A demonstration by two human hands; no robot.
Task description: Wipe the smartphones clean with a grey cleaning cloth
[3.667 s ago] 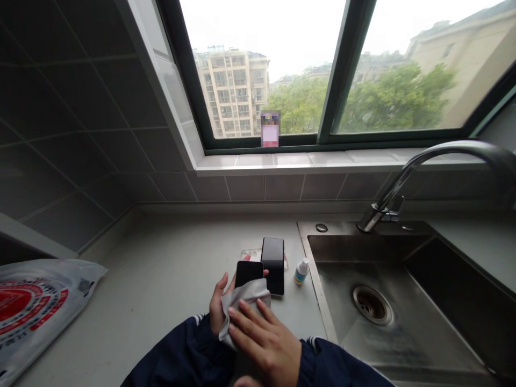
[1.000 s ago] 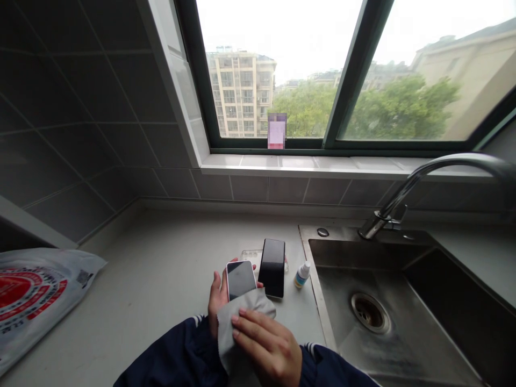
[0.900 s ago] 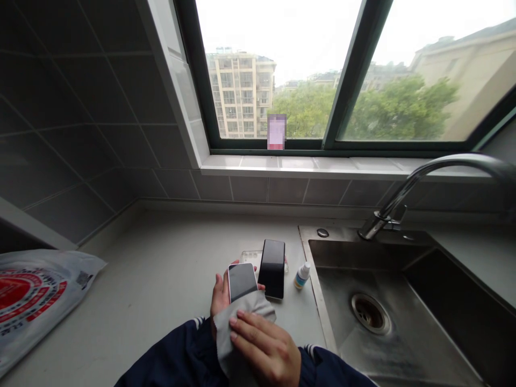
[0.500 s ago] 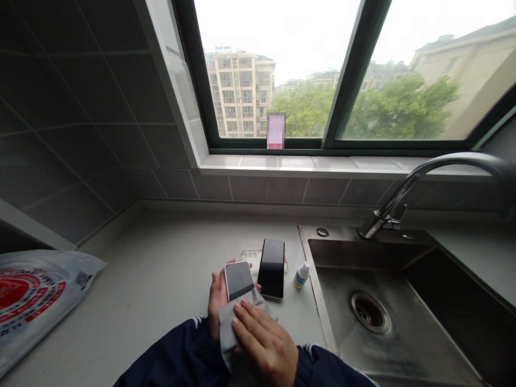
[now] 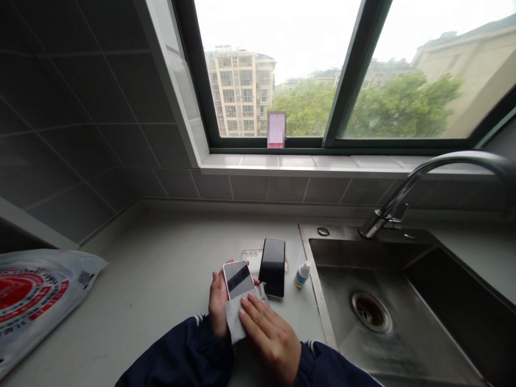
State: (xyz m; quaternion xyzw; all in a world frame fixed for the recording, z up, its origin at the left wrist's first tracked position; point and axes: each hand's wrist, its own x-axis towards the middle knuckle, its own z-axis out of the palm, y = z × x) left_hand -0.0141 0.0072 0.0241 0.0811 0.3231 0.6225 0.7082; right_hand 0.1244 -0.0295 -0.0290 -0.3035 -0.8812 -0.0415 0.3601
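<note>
Phone [image 5: 238, 278]: near end hidden under the pale grey cloth [image 5: 235, 321]; bright and dark bands lie across the glass
Clear case [image 5: 250, 256]: middle covered by the black phone [image 5: 272, 269], showing out on both sides of it
Pinkish patch [image 5: 276, 129]: at the window frame, 1 o'clock from the phone, pixelated and impossible to make out
Sleeves [image 5: 187, 352]: dark blue, cut off by the bottom edge
Bag [image 5: 44, 293]: plastic with red print, at 9 o'clock, cut off on its outer side; contents cannot be told
Bottle [image 5: 302, 274]: small, white top, at 3 o'clock on the worktop [image 5: 161, 269], just beside the sink [image 5: 355, 250]; contents cannot be told
Sink: steel, with a drain [image 5: 371, 312] in its floor; near side out of view, tap [image 5: 403, 185] at 2 o'clock
Left hand [image 5: 218, 306]: curled round the phone from below, fingertips showing past its edge at 3 o'clock
Right hand [image 5: 272, 336]: at 5 o'clock, fingers stretched flat on the cloth; thumb out of sight, so whether it grips the cloth cannot be told
Phone's place: in the left hand, cloth at 6 o'clock over it, black phone near at 3 o'clock
</note>
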